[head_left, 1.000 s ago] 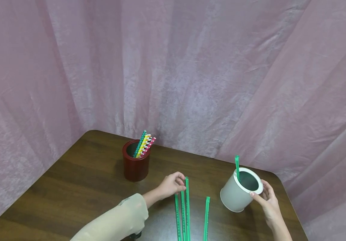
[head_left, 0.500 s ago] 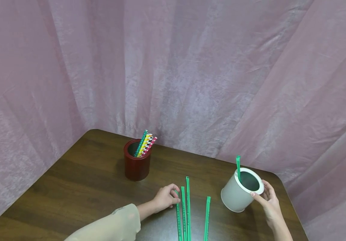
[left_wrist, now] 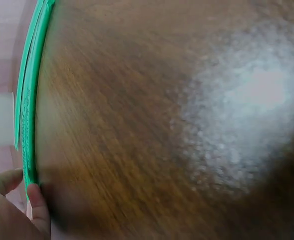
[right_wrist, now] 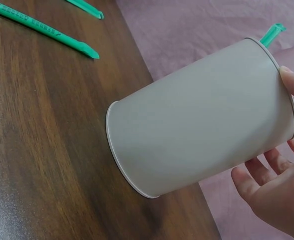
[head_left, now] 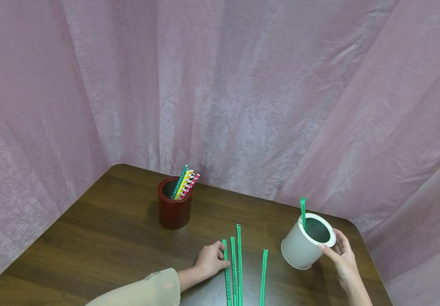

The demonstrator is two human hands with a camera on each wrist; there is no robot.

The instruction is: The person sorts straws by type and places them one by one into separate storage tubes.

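My left hand (head_left: 220, 259) lies on the wooden table (head_left: 101, 238) and pinches the near part of the leftmost green straw (head_left: 225, 265) between thumb and fingers (left_wrist: 37, 205). Two more green straws (head_left: 236, 259) lie right beside it, and a fourth (head_left: 263, 276) lies apart to the right. My right hand (head_left: 336, 250) holds a white paper cup (head_left: 300, 248) tilted toward the left, thumb on the rim and fingers (right_wrist: 276, 170) under its side. One green straw (head_left: 302, 211) sticks out of the cup (right_wrist: 201, 125).
A dark red cup (head_left: 173, 208) with several patterned straws (head_left: 184, 182) stands farther back on the table. Pink cloth (head_left: 242, 85) hangs around the table on all far sides. The table's right edge (head_left: 373, 263) runs close to my right hand.
My left hand has slid toward me along the straws, from their far tips to the leftmost straw's near part. The white cup and my right hand have barely moved.
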